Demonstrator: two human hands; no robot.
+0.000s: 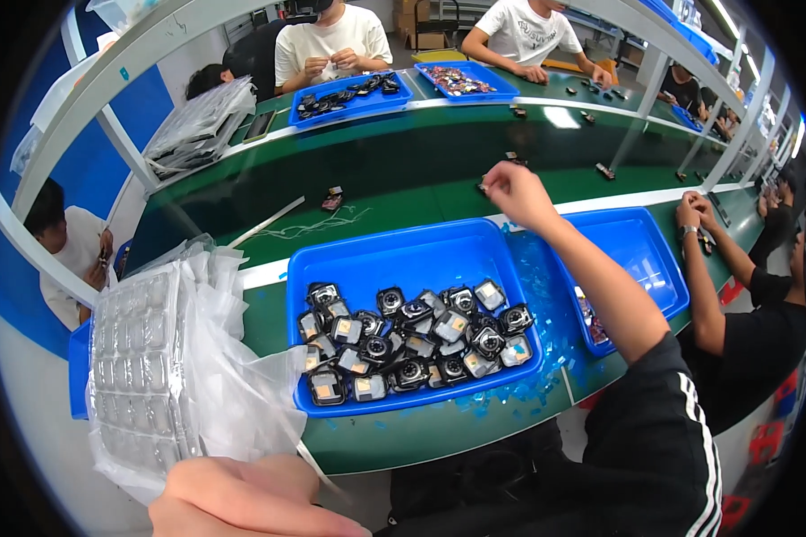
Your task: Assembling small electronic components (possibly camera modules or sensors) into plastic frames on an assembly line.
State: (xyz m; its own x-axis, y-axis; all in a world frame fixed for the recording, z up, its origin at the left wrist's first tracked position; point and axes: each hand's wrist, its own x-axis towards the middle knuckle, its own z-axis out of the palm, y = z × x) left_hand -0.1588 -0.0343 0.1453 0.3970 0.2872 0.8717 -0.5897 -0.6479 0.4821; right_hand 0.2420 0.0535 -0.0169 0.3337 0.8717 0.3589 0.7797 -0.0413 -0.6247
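My right hand [518, 197] reaches over the far edge of the blue tray, above the green belt. Its fingers are pinched together; a small dark bit shows at the fingertips, too small to name. Below it, the blue tray [376, 255] holds a heap of small black smartwatch casings [412, 349], some with grey backs and a beige square. At the lower edge my left hand [242, 497] looms large, next to a stack of clear plastic blister trays [134, 358] in thin wrapping. Its fingertips are cut off, so their grip is hidden.
Right of my forearm stands a second blue tray [631, 255] with small parts. Blue scraps [533, 380] litter the table. Small electronic parts [332, 199] and a white strip [267, 221] lie on the belt [403, 179]. Co-workers sit opposite and to the right; a white frame [121, 148] stands left.
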